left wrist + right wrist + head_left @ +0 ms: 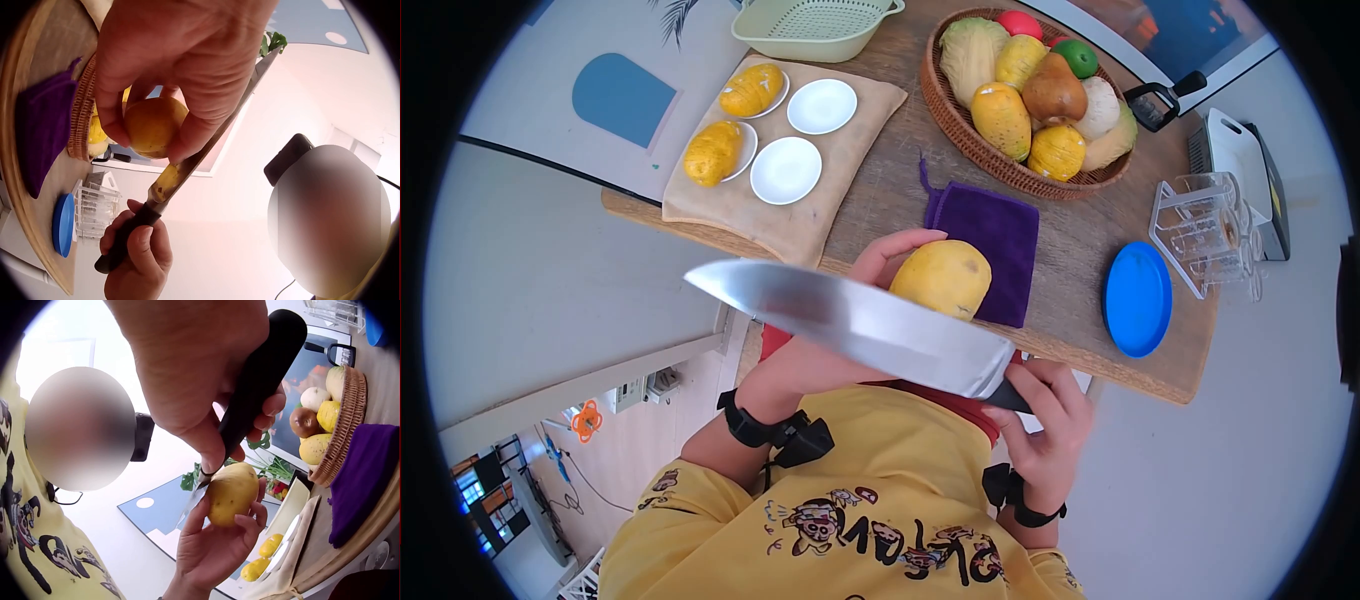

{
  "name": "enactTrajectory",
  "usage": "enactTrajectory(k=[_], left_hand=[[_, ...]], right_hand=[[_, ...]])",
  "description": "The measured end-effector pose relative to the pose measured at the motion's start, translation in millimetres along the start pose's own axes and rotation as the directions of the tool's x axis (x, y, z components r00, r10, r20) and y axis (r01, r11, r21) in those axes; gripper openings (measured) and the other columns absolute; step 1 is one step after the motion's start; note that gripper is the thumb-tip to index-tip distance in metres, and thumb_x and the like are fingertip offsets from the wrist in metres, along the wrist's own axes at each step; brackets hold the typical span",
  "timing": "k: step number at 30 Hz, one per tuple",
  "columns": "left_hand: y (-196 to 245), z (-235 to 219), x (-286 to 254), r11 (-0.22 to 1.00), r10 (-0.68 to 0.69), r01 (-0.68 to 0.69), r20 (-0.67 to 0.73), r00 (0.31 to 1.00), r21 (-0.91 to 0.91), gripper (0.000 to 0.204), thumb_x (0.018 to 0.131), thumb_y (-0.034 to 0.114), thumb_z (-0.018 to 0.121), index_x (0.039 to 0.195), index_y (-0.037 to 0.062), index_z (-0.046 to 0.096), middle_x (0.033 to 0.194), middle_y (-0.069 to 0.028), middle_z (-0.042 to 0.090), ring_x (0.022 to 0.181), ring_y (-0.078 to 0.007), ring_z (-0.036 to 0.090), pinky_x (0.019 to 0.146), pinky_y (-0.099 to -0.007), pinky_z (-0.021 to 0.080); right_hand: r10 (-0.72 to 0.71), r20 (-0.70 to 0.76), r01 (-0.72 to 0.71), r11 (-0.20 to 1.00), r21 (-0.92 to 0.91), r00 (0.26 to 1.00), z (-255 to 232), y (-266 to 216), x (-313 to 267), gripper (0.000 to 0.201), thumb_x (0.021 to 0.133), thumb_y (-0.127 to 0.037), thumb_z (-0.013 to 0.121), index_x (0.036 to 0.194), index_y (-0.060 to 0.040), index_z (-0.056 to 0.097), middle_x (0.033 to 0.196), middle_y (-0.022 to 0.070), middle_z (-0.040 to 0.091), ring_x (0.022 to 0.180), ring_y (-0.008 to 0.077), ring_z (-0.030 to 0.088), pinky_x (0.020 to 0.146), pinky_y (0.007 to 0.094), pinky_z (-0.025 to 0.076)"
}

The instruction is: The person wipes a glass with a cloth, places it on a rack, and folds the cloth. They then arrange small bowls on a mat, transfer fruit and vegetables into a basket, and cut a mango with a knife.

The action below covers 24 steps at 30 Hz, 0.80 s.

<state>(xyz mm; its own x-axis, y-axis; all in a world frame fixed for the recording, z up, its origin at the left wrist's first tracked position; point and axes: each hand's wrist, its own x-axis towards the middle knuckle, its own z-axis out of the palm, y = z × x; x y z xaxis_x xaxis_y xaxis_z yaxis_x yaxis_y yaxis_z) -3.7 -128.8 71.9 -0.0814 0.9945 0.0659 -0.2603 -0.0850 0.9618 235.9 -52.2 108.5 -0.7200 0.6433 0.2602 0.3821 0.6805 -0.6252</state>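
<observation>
My left hand (815, 362) grips a yellow potato (943, 278) above the table's front edge, fingers curled round its side. In my right hand (1048, 415) is a large kitchen knife (850, 320), held by its black handle (265, 375). The broad blade slants across in front of the left palm and hides part of that hand and the potato's lower edge. From the right wrist view, the blade's heel lies right at the potato's side. Below the potato, a purple cloth pouch (1000, 240) lies on the table.
A tan mat (855, 120) bears white dishes (786, 171) and two sliced-looking yellow potatoes (713, 153). Behind stand a wicker basket (960, 135) of produce and a green colander (800, 40). A blue plate (1138, 300) and a glass rack (1175, 240) stand at the right.
</observation>
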Motion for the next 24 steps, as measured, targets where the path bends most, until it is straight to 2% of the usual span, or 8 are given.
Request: enactTrajectory(k=[3,4,8,12,13,16,20,24], left_hand=[[0,-6,-1,0.977,0.082,-0.085,0.024,0.996,0.196,0.093,0.072,-0.003,0.081,0.151,0.0053,0.03,0.151,-0.0092,0.036,0.134,-0.0203,0.045,0.113,-0.0373,0.037],[-1,3,-3,0.997,-0.025,0.019,-0.081,0.996,-0.073,0.094,0.074,-0.004,0.08,0.151,0.0054,0.028,0.15,-0.0093,0.036,0.132,-0.0223,0.048,0.108,-0.0391,0.043],[0,3,-5,0.987,-0.06,0.052,-0.049,0.997,-0.152,0.094,0.077,-0.009,0.076,0.153,0.0073,0.024,0.148,-0.0098,0.037,0.126,-0.0262,0.054,0.092,-0.0411,0.056],[7,1,-4,0.976,-0.121,0.118,-0.007,0.993,-0.181,0.093,0.081,-0.003,0.075,0.156,0.0043,0.021,0.155,-0.0092,0.034,0.141,-0.0176,0.037,0.115,-0.0356,0.035],[-3,-4,2,0.995,0.083,-0.083,0.008,0.997,0.052,0.092,0.08,0.005,0.077,0.155,0.0031,0.025,0.158,-0.0105,0.031,0.14,-0.0181,0.039,0.116,-0.0367,0.034],[2,2,4,0.998,-0.011,0.016,-0.081,0.997,0.064,0.096,0.077,0.02,0.084,0.153,0.0004,0.028,0.157,-0.0125,0.033,0.139,-0.0206,0.04,0.115,-0.0375,0.034],[3,3,-6,0.927,-0.114,0.102,-0.012,0.993,-0.36,0.085,0.08,-0.012,0.073,0.151,0.0035,0.029,0.152,-0.0084,0.036,0.137,-0.0176,0.042,0.11,-0.0363,0.042],[-2,4,-8,0.953,-0.116,0.102,-0.033,0.993,-0.287,0.089,0.078,-0.005,0.076,0.152,0.0068,0.029,0.157,-0.0108,0.029,0.136,-0.0234,0.045,0.104,-0.0418,0.051]], right_hand=[[0.009,-0.087,-0.009,1.0,0.0,0.996,6,6,3,0.039,0.069,-0.016,0.084,0.102,-0.0003,0.071,0.091,0.0136,0.064,0.072,0.03,0.063,0.061,0.0354,0.051],[0.02,-0.165,-0.022,1.0,-0.016,0.986,7,10,3,0.039,0.07,-0.016,0.084,0.103,-0.0002,0.07,0.092,0.0139,0.064,0.072,0.0295,0.063,0.061,0.0352,0.051],[0.144,-0.219,-0.15,0.989,-0.008,0.965,6,19,4,0.036,0.075,-0.015,0.083,0.105,0.0008,0.069,0.092,0.0149,0.064,0.075,0.0282,0.064,0.065,0.0346,0.051],[0.005,-0.068,-0.006,1.0,-0.013,0.998,0,5,5,0.038,0.069,-0.015,0.083,0.102,-0.001,0.071,0.09,0.0126,0.063,0.073,0.0279,0.063,0.061,0.0351,0.05],[-0.012,-0.039,0.012,1.0,0.006,0.999,1,3,4,0.04,0.066,-0.016,0.084,0.101,-0.0018,0.071,0.088,0.0112,0.062,0.071,0.0271,0.062,0.06,0.0346,0.05],[-0.021,-0.06,0.022,0.999,0.027,0.998,6,4,3,0.04,0.065,-0.016,0.084,0.101,-0.0021,0.072,0.087,0.0103,0.061,0.07,0.0263,0.062,0.059,0.034,0.049],[0.098,-0.233,-0.108,0.994,-0.031,0.967,10,12,4,0.038,0.071,-0.016,0.084,0.103,-0.0009,0.07,0.089,0.0125,0.063,0.072,0.0278,0.063,0.061,0.0345,0.051],[0.036,-0.156,-0.043,0.998,-0.04,0.987,3,9,6,0.039,0.071,-0.016,0.084,0.104,0.0,0.07,0.091,0.0138,0.063,0.072,0.0294,0.063,0.062,0.035,0.051]])
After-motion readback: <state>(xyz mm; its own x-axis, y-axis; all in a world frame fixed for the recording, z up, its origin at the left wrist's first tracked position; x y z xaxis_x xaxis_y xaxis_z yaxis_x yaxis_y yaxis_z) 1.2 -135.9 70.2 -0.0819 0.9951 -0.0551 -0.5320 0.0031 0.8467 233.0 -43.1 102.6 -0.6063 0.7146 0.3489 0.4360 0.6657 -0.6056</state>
